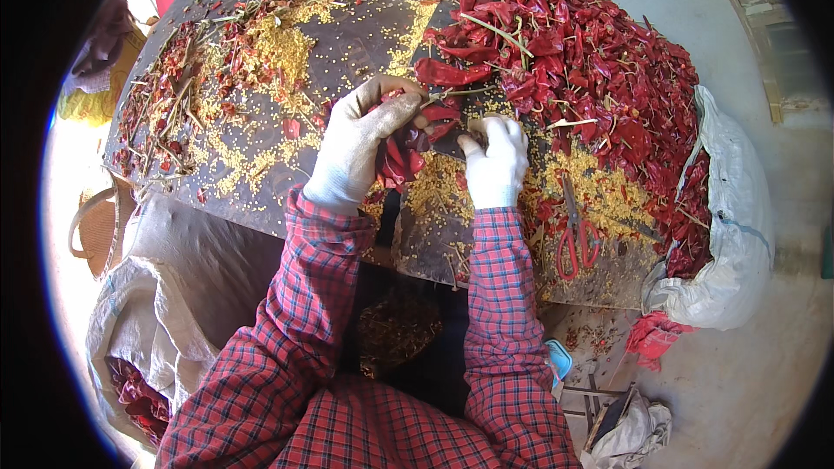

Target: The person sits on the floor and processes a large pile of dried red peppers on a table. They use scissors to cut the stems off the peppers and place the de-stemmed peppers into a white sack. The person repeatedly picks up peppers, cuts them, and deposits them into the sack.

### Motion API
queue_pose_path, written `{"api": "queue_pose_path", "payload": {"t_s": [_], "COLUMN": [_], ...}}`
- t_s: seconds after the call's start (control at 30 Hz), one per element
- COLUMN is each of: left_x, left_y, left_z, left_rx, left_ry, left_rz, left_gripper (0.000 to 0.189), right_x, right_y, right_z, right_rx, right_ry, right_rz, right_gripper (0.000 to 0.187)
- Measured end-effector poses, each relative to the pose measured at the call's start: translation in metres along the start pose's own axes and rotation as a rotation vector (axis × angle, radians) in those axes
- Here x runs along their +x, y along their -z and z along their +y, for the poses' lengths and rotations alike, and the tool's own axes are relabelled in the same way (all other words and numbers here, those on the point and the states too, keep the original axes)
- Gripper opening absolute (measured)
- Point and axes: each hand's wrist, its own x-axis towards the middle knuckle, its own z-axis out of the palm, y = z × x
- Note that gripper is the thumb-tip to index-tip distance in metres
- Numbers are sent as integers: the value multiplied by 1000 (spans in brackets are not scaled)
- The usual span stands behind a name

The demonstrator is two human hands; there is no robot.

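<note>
My left hand [365, 130], in a white work glove with soiled fingertips, grips a bunch of dried red chili peppers [401, 159]. A pale green stem [459, 92] sticks out past its thumb toward the right. Just right of the bunch is my right hand [496, 155], also gloved, with curled fingers and the thumb toward the peppers. Whether anything sits between those fingertips is hard to make out. Yellow chili seeds [436, 185] lie on the table below both hands. Red-handled scissors [576, 234] rest among seeds to the right of my right forearm.
A large heap of dried red chilies [573, 58] covers the table's right side, spilling from a white woven sack [739, 208]. Stems, scraps and seeds [273, 45] lie at left on the dark tabletop [358, 19]. Another sack [156, 312] holding chilies stands lower left, near a woven basket [98, 231].
</note>
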Motion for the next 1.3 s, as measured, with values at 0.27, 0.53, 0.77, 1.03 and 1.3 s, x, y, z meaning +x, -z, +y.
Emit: {"api": "queue_pose_path", "payload": {"t_s": [0.27, 0.53, 0.77, 1.03, 1.3], "left_x": [2, 2, 2, -1, 1], "left_y": [-4, -13, -14, -18, -12], "left_z": [-13, -22, -33, -33, -25], "left_rx": [280, 542, 830, 850, 763], "left_ry": [174, 35, -92, -187, -263], "left_rz": [-134, -533, -477, -486, -579], "left_gripper": [32, 32, 31, 31, 30], "right_x": [0, -13, -28, -28, -41], "right_y": [48, 62, 77, 73, 47], "right_z": [-17, -26, -35, -32, -10], "right_rx": [874, 1094, -8, 570, 1595], "right_ry": [-195, 81, 437, 111, -383], "right_rz": [-131, -324, -28, -147, -334], "right_gripper": [15, 20, 21, 11, 9]}}
